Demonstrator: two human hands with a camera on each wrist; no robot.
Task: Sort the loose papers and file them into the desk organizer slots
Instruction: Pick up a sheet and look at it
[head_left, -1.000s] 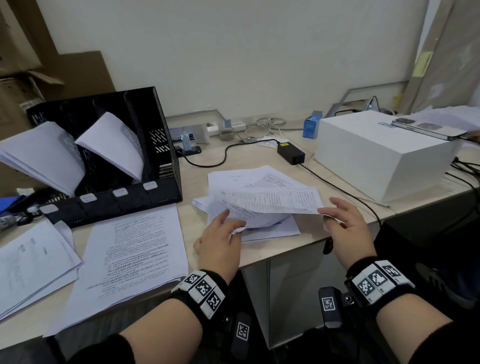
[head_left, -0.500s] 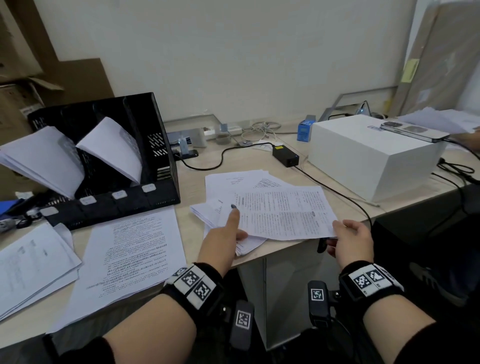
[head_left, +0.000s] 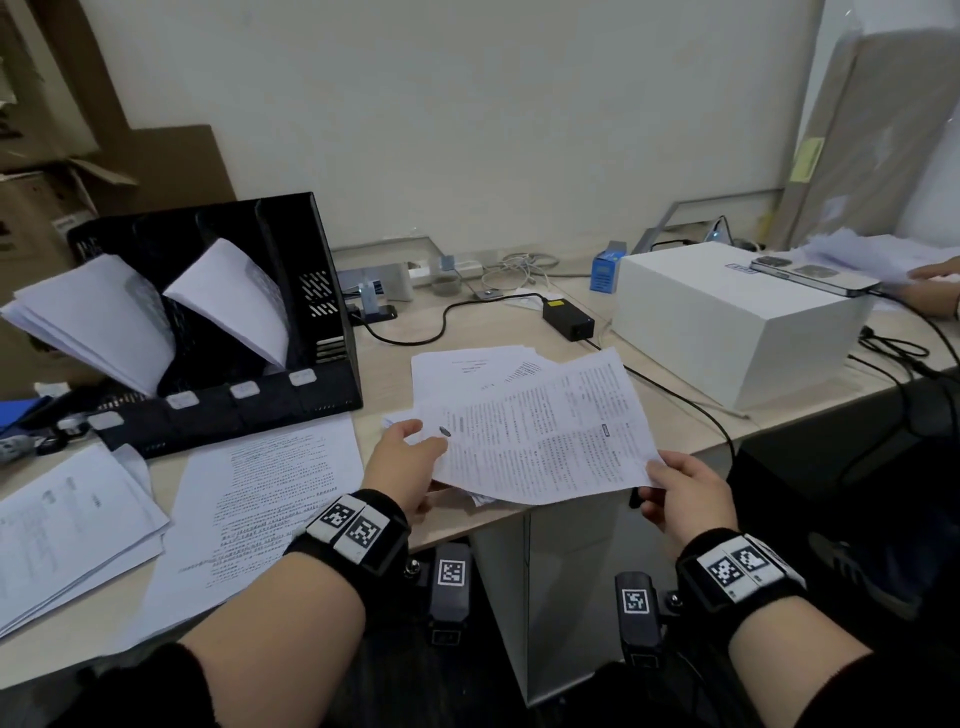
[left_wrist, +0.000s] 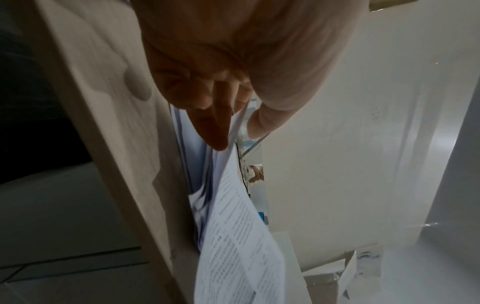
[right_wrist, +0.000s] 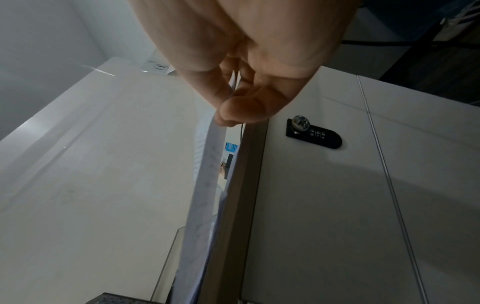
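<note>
Printed sheet (head_left: 545, 436) is pinched at opposite ends by left hand (head_left: 402, 465) and right hand (head_left: 685, 493) above the loose papers (head_left: 467, 371), with the black desk organizer (head_left: 218, 322) lying leftward, nearer the left hand.

Count: 1 black organizer (head_left: 218, 332), 2 paper bundles in it, 2 stacks left of the grip, 1 loose pile under the held sheet (head_left: 545, 436); 1 white box (head_left: 727, 322), 2 phones on it.
</note>
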